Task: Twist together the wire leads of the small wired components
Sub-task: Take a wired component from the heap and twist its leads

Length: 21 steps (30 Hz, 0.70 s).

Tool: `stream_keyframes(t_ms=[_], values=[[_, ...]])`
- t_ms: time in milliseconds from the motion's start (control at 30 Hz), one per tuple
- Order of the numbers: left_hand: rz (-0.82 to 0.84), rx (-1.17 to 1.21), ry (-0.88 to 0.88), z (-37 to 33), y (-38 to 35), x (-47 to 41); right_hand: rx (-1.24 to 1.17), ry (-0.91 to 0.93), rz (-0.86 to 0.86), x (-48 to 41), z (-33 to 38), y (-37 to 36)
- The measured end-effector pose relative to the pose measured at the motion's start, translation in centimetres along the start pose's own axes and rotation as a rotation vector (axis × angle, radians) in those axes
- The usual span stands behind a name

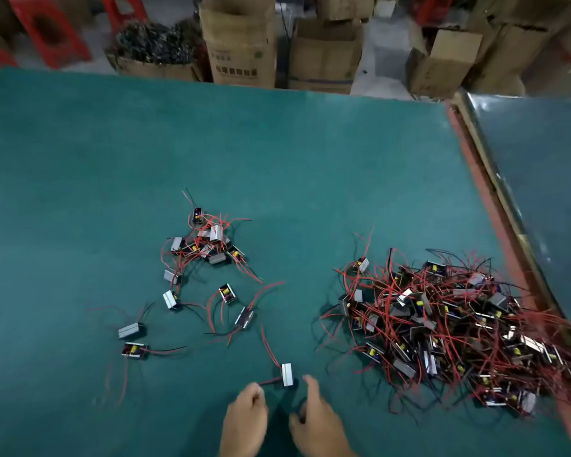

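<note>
Wrists run off the near edge. Fingers of the left hand (pixel 246 413) pinch the thin red-and-black lead (pixel 271 381) of a small silver metal-cased component (pixel 286 375) lying on the matte green desk (pixel 277 159); fingers of the right hand (pixel 314 420) spread loosely beside it.

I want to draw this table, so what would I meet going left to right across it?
Pair of lone components → small heap of components → single component lying nearest the camera → big tangled pile of components with red and black wires.
</note>
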<state>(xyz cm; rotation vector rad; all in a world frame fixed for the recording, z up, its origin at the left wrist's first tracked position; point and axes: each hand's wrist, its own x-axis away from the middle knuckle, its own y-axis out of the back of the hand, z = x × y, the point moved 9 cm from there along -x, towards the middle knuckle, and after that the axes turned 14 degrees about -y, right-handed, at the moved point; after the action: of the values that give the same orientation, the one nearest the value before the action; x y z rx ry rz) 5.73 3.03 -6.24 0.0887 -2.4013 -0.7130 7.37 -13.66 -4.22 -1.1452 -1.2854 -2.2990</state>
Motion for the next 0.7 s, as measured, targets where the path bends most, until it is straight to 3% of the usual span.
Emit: stream_keyframes(t_ms=[400, 700], values=[[0.002, 0.006, -0.279, -4.7, -2.2, -4.7, -0.086, 0.244, -0.229, -5.4, 3.2, 1.6], [-0.204, 0.104, -0.588, -6.8, -2.1, -6.9, -0.336, 0.403, -0.434, -6.7, 2.7, 3.6]])
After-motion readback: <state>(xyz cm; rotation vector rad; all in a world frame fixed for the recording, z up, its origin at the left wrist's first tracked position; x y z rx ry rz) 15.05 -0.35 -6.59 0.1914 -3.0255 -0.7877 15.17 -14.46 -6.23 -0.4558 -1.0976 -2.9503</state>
